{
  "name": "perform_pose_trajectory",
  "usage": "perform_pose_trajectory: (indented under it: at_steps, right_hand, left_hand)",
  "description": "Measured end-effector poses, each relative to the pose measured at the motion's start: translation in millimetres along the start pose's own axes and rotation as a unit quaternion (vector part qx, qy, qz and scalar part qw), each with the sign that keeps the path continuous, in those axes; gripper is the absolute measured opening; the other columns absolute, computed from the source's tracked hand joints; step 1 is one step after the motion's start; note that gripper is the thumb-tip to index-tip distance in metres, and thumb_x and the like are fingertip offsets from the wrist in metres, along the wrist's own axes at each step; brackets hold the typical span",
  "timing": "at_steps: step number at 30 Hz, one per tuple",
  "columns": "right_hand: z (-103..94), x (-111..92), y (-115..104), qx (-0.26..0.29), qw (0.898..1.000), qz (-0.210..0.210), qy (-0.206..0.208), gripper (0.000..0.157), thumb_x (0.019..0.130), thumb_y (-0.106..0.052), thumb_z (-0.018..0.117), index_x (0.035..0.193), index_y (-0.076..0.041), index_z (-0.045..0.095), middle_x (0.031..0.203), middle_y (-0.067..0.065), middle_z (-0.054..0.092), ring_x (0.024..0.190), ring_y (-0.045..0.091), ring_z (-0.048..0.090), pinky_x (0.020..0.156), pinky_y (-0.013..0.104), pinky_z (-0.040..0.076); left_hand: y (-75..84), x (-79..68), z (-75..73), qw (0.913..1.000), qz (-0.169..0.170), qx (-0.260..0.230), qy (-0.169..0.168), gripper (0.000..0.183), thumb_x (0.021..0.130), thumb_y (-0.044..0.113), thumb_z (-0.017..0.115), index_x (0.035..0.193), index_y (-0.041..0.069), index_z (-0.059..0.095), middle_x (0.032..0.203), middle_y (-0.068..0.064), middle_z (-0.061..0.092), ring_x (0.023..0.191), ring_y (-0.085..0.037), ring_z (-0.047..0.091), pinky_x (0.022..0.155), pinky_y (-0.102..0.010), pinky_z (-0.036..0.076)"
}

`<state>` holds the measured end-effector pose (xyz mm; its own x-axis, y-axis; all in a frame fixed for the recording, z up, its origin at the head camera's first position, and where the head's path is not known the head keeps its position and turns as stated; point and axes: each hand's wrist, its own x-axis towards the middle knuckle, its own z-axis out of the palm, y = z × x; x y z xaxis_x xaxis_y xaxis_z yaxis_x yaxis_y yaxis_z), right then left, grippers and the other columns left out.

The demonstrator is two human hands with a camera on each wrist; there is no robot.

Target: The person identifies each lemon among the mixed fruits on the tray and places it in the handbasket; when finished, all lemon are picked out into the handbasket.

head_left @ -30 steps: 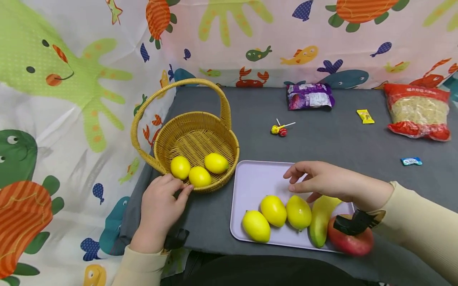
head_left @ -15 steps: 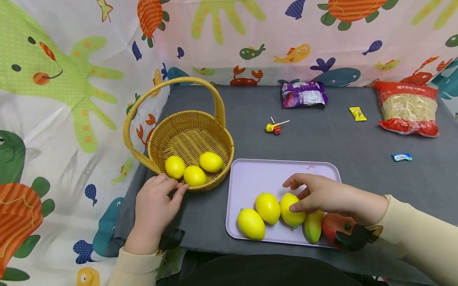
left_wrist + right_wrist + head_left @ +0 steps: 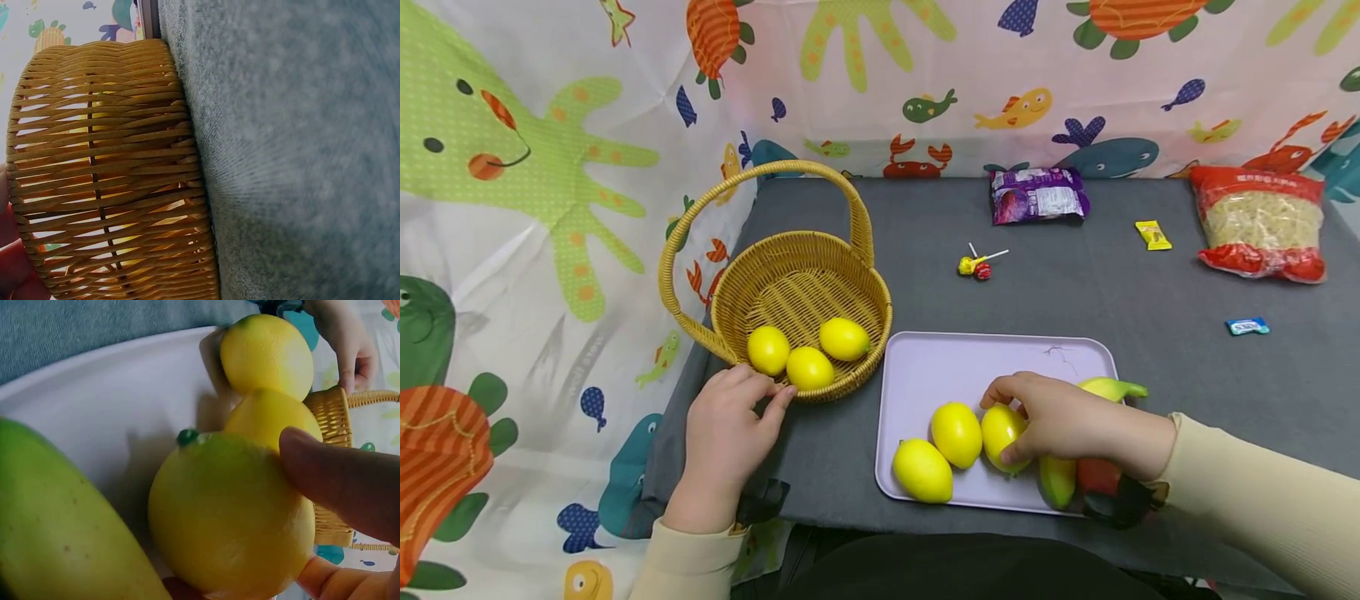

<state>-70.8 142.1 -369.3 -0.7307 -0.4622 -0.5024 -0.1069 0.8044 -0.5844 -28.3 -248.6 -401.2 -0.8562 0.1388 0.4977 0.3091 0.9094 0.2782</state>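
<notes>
My left hand (image 3: 730, 442) pinches the near rim of a round wicker basket (image 3: 880, 287) with a tall handle. Three lemons (image 3: 810, 368) lie inside it. The basket's woven side (image 3: 144, 144) fills much of the left wrist view. Over the lilac tray (image 3: 917, 362), my right hand (image 3: 1063, 417) grips a lemon (image 3: 998, 435) between thumb and fingers. This lemon (image 3: 231, 519) shows its green stem tip in the right wrist view. To its left on the tray rest two more lemons (image 3: 957, 435). A green-yellow banana (image 3: 1057, 482) lies partly hidden under the hand.
A red fruit (image 3: 1097, 475) sits at the tray's right end, mostly covered by the wrist. Farther back are two lollipops (image 3: 976, 267), a purple packet (image 3: 1037, 197), a red-and-clear food bag (image 3: 1260, 221), a yellow sweet (image 3: 1153, 235) and a blue sweet (image 3: 1248, 326).
My right hand has come down and left from above the tray and taken hold of the rightmost lemon. The left hand stays on the basket rim. The head view has shifted slightly.
</notes>
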Motion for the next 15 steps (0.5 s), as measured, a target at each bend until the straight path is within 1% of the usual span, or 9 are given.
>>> perform_pose_trajectory:
  at_steps: [4,6,11,13,15]
  right_hand:
    - [-2.5,2,0,-0.01,1.0,-0.009,0.002,0.056,0.07,-0.032,0.093,0.118,-0.023,0.065,0.114,0.003,0.061,0.097,0.023,0.055,0.086,0.043,0.048]
    - [-5.6,2,0,-0.018,1.0,-0.022,0.007,0.054,0.071,-0.031,0.093,0.117,-0.023,0.065,0.113,0.002,0.062,0.096,0.022,0.056,0.084,0.042,0.048]
    - [-17.2,4,-2,-0.027,0.998,-0.048,0.033,0.041,0.075,-0.02,0.089,0.11,-0.02,0.067,0.111,0.0,0.065,0.099,0.023,0.062,0.081,0.042,0.053]
    - [-19.8,6,-3,-0.027,0.998,-0.048,0.031,0.039,0.075,-0.018,0.089,0.108,-0.021,0.067,0.111,-0.001,0.066,0.101,0.023,0.063,0.082,0.042,0.054]
    - [-19.4,8,-3,-0.03,0.998,-0.046,0.021,0.039,0.075,-0.021,0.089,0.108,-0.022,0.067,0.111,-0.002,0.066,0.099,0.022,0.062,0.082,0.042,0.053]
  left_hand:
    - [-0.5,0.4,-0.4,1.0,0.0,-0.001,0.001,0.022,0.08,0.027,0.088,0.076,0.013,0.072,0.074,-0.003,0.062,0.071,-0.022,0.053,0.065,-0.037,0.047]
    - [-0.8,0.4,-0.6,1.0,0.0,0.0,0.002,0.022,0.08,0.027,0.088,0.076,0.013,0.072,0.073,-0.003,0.061,0.07,-0.021,0.053,0.064,-0.037,0.047]
    - [-1.4,-0.6,-0.1,1.0,0.002,0.002,0.005,0.022,0.079,0.027,0.088,0.076,0.014,0.071,0.074,-0.002,0.061,0.07,-0.021,0.052,0.063,-0.036,0.046]
    - [-1.4,-0.9,0.5,1.0,0.003,0.002,0.006,0.022,0.079,0.028,0.088,0.076,0.015,0.071,0.074,-0.002,0.061,0.07,-0.021,0.052,0.063,-0.036,0.046]
    - [-1.3,-0.6,0.9,1.0,0.004,0.0,0.007,0.022,0.079,0.028,0.088,0.076,0.015,0.071,0.074,-0.002,0.061,0.07,-0.021,0.053,0.063,-0.036,0.047]
